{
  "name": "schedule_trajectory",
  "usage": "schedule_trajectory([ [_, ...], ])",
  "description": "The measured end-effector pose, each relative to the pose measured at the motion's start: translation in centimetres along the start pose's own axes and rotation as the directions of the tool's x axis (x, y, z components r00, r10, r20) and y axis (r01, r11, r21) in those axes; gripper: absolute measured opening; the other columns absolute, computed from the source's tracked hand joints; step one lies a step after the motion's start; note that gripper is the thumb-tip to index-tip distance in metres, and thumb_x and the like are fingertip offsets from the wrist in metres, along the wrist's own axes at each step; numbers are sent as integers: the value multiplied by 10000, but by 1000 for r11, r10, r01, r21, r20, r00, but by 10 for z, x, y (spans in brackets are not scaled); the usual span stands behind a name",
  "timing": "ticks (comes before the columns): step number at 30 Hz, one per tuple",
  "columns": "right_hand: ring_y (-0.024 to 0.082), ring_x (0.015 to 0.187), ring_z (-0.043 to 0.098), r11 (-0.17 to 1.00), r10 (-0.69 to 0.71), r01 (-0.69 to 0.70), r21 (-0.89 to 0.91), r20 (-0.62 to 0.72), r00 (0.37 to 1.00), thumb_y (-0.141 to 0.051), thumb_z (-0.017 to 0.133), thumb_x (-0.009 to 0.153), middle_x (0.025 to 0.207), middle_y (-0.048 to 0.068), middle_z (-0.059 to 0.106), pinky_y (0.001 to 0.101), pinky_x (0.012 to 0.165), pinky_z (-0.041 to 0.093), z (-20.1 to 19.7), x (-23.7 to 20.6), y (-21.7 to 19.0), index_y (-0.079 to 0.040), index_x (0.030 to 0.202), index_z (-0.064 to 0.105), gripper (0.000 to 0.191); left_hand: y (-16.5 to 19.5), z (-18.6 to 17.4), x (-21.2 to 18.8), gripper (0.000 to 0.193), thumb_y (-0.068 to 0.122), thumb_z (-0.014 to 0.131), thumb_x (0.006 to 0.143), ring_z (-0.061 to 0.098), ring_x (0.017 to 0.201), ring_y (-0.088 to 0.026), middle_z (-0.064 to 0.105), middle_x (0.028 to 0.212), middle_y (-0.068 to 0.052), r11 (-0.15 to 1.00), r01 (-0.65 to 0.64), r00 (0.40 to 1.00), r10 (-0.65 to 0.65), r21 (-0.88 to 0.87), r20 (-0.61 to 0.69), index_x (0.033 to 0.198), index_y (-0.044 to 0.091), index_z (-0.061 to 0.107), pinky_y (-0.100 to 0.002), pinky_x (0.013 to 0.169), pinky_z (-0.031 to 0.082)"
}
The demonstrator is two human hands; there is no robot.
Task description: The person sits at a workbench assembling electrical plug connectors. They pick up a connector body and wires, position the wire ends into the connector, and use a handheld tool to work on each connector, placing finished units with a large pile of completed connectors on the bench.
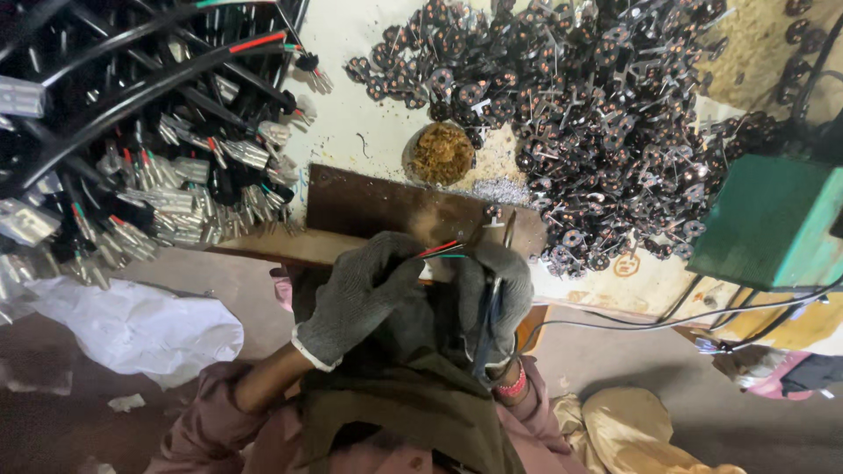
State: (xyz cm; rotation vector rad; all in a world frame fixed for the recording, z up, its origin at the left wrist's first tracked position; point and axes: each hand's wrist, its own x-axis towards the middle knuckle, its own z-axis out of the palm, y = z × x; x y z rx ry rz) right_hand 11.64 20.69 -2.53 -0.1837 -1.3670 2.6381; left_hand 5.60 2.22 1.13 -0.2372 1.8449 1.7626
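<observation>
The gloved left hand [364, 290] pinched the red and green wire ends [443, 250] over the brown plate [386, 206], the right hand [493, 294] gripping tweezers [507, 230]; a slip could likely fray the strands.

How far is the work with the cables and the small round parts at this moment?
Done, it seems: a large heap of black cables with metal terminals lies at the left. In hand: the left hand holds one cable's red and green wires, and the right hand holds a thin tool at the brown board. Left: a big pile of small round parts waits on the bench.
</observation>
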Motion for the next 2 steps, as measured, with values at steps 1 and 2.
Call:
schedule_trajectory([
  [1, 139, 752, 663, 952, 40, -49, -301, -37, 999, -389, 739, 1014, 966, 89, 727, 219, 698, 529, 3, -3, -3, 22, 1388, 588, 575, 1, 1, -3, 167, 150, 675, 948, 676, 775, -202, 701, 903, -90, 997, -49, 999, 49, 57, 3, 1074, 40, 674, -318, 697, 541],
  [2, 220, 843, 673, 819, 56, -88, -567, -74, 996, -420, 777, 996, 1055, 142, 704, 263, 751, 549, 5, 2, -3, -11, 1354, 549, 590, 4, -1, 0, 167, 151, 675, 951, 696, 800, -220, 708, 941, -106, 986, -114, 993, 114, 121, 7, 1080, 44, 680, -315, 715, 534],
])
